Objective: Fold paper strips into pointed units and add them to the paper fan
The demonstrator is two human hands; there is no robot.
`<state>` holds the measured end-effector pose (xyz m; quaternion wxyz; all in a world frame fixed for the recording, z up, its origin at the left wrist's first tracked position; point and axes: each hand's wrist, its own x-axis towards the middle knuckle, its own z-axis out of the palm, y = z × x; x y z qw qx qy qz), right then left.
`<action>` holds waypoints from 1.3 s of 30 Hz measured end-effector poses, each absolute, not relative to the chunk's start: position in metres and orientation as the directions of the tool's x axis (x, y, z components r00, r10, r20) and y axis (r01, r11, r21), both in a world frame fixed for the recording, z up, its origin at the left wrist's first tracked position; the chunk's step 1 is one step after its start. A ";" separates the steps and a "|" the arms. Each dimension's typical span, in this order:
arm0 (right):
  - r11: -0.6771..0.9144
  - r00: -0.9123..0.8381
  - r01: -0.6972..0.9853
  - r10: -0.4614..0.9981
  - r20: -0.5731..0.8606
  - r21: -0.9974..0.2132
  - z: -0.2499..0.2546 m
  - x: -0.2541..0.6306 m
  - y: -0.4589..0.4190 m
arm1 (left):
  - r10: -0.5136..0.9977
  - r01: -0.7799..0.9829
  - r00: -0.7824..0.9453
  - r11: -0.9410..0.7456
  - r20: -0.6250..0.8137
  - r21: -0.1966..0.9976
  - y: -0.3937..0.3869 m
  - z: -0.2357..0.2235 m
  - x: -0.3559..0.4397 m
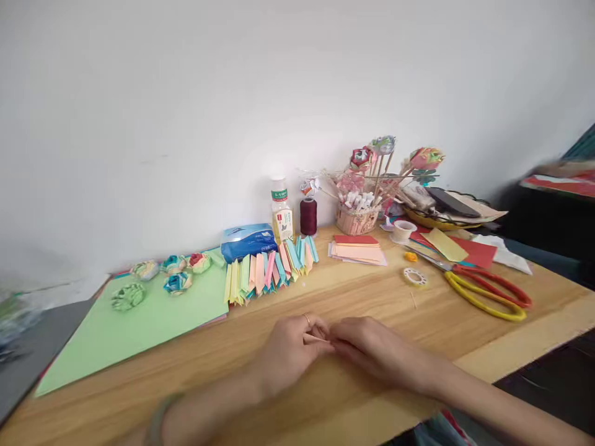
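Observation:
Both hands meet low over the middle of the wooden table. My left hand (297, 344), with a ring on one finger, is closed on a small pale pink piece of paper (313, 339). My right hand (367, 347) pinches at the same paper's right end, its fingertips touching those of the left; most of the paper is hidden by the fingers. Behind the hands lies a row of folded paper strips (264, 271) in yellow, pink, blue and green. A stack of pink and red paper slips (357, 250) lies farther back to the right.
At left, several paper flowers (176, 283) rest on green sheets (153, 322). Along the wall stand a tissue pack (248, 241), a bottle (281, 214), dark thread (308, 217) and a basket (357, 222) of stemmed flowers. Scissors (488, 291) and tape (415, 277) lie at right.

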<state>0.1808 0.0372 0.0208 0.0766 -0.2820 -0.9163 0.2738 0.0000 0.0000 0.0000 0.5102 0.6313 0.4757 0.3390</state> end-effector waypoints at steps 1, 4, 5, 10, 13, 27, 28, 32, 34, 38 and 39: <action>0.688 -0.819 0.488 0.574 -0.008 -0.537 0.022 0.182 0.034 | 0.943 0.316 0.327 -0.055 -0.055 0.947 0.000 0.004 -0.001; 0.684 -0.793 0.532 0.610 -0.009 -0.500 0.024 0.186 0.027 | 0.933 0.477 0.357 -0.141 -0.045 0.868 0.000 0.015 -0.003; 0.682 -0.784 0.552 0.621 -0.018 -0.480 0.023 0.186 0.025 | 0.926 0.519 0.376 -0.180 -0.034 0.836 -0.001 0.019 -0.003; 0.695 -0.766 0.604 0.642 -0.041 -0.390 0.019 0.182 0.021 | 0.908 0.662 0.415 -0.260 -0.055 0.703 -0.009 0.029 -0.004; 0.692 -0.763 0.606 0.645 -0.042 -0.392 0.021 0.184 0.024 | 0.881 0.745 0.473 -0.385 -0.024 0.544 -0.011 0.022 -0.004; 0.668 -0.874 0.372 0.486 -0.002 -0.644 0.046 0.230 0.027 | 0.636 0.611 0.694 -0.768 0.338 0.192 -0.019 0.025 -0.010; 0.667 -0.877 0.366 0.480 -0.002 -0.649 0.048 0.233 0.027 | 0.651 0.617 0.691 -0.758 0.315 0.214 -0.019 0.026 -0.011; 0.619 -0.850 0.391 0.526 -0.010 -0.682 0.046 0.238 0.028 | 0.686 0.623 0.637 -0.727 0.352 0.290 -0.016 0.027 -0.014; 0.572 -0.809 0.433 0.588 -0.020 -0.696 0.042 0.239 0.029 | 0.723 0.655 0.574 -0.687 0.385 0.314 -0.014 0.027 -0.014; 0.515 -0.746 0.483 0.665 -0.025 -0.708 0.035 0.240 0.034 | 0.791 0.713 0.522 -0.611 0.320 0.345 -0.011 0.030 -0.014; 0.498 -0.734 0.491 0.678 -0.031 -0.715 0.033 0.240 0.036 | 0.804 0.719 0.516 -0.594 0.295 0.362 -0.011 0.032 -0.014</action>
